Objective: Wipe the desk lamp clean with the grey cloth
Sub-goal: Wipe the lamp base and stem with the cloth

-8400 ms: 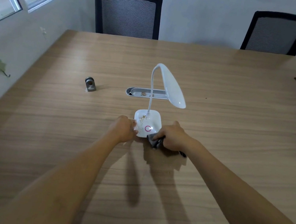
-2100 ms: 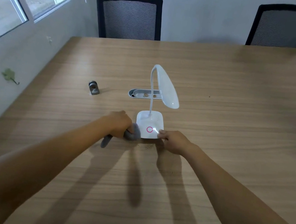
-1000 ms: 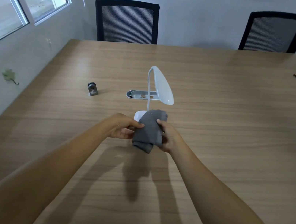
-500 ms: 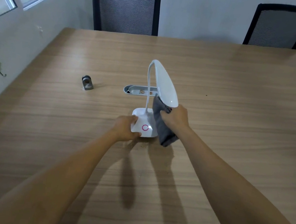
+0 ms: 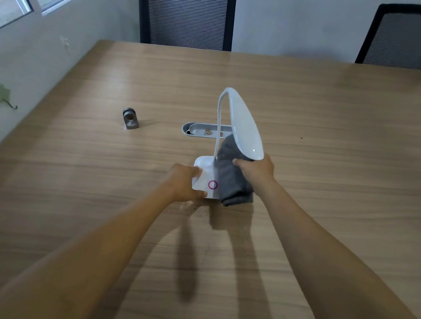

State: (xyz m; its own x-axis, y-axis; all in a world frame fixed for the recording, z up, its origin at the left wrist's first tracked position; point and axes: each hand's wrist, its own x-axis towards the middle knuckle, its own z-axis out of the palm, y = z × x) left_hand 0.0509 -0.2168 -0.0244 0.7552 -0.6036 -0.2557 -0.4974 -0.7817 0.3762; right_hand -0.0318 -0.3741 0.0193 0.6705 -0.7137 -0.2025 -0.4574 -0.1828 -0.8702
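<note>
The left hand point(image 5: 183, 184) clamps the white desk lamp point(image 5: 245, 131) by its base while the right hand point(image 5: 255, 170) grasps the grey cloth point(image 5: 230, 181) under the lamp head.

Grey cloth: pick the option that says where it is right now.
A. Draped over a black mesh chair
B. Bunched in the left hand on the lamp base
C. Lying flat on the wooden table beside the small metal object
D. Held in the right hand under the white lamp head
D: the right hand grips the grey cloth up against the underside of the white lamp head, while the left hand steadies the white lamp base.
</note>
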